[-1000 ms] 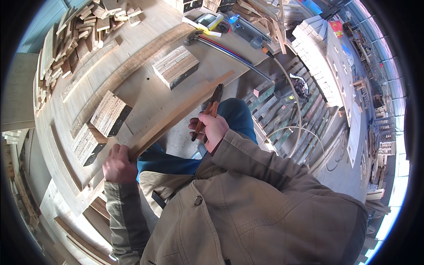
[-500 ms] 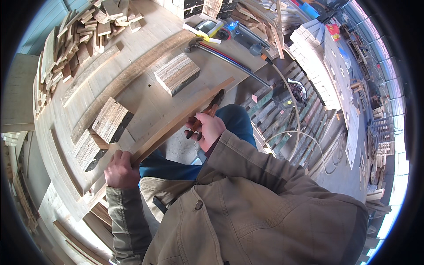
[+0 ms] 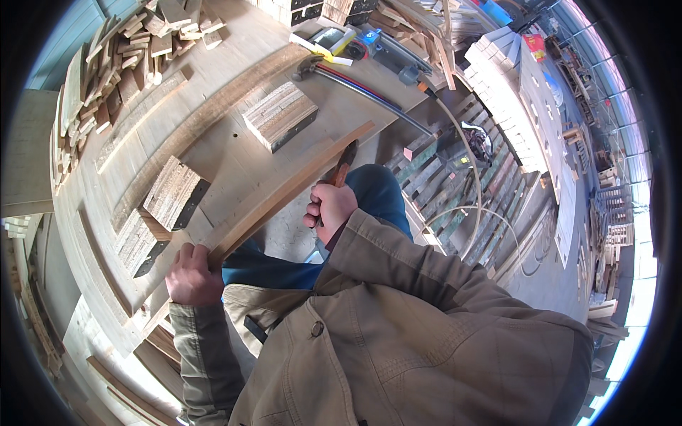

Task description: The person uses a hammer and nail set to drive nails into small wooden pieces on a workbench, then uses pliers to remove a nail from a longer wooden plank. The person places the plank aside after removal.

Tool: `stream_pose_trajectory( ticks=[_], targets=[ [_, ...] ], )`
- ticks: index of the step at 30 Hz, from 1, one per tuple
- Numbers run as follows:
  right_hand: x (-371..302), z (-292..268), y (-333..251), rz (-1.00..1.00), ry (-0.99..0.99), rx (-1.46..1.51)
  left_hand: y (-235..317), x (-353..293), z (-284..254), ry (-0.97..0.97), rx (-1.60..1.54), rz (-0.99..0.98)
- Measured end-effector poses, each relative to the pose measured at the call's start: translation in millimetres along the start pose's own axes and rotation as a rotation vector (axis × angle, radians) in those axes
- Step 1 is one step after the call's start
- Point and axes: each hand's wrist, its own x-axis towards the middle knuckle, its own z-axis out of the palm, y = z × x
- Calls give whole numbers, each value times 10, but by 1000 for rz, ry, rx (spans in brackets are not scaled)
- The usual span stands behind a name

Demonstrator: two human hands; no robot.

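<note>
We grip a long wooden strip [image 3: 284,195] with our left hand [image 3: 190,273], fingers curled tight round its near end at about 8 o'clock of the view. The strip lies along the front edge of the desk [image 3: 234,153], running from that hand up toward 1 o'clock, its far end near the desk's corner.

Our right hand [image 3: 328,209], just right of the strip's middle, is closed in a fist round the handles of a pair of pliers [image 3: 344,162]. The orange-and-dark tool points up toward 12 o'clock, and its tip sits just beside the strip's outer edge; we cannot tell whether it touches the wood.

On the desk, a stack of short slats [image 3: 279,116] lies at 11 o'clock from the right hand, well apart from the strip. Two more stacks sit nearer the left hand: one [image 3: 174,193] at its 12 o'clock, another [image 3: 138,241] at its 10 o'clock, just beside each other. A heap of wood offcuts [image 3: 121,60] fills the desk's far left corner. At the far edge a hammer [image 3: 310,66] rests beside red and blue hoses [image 3: 369,91] that run off toward 3 o'clock.

Below the desk, at 3 o'clock from the right hand, planks [image 3: 433,192] lie on the floor with a pale hose [image 3: 469,163] looping over them. A tall stack of pale boards [image 3: 515,99] stands at 2 o'clock.
</note>
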Motion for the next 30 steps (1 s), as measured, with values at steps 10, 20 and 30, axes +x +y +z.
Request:
stream_pose_trajectory(
  ticks=[10, 20, 30],
  targets=[
    [-17, -153, -69, 6, 19, -77, -46, -1, 23, -40, 7, 5],
    [42, -723, -232, 14, -43, -452, -217, 179, -26, -130, -69, -75],
    [139, -1105, -181, -269, -197, -813, -100, 143, -76, -125, -40, -52]
  ],
)
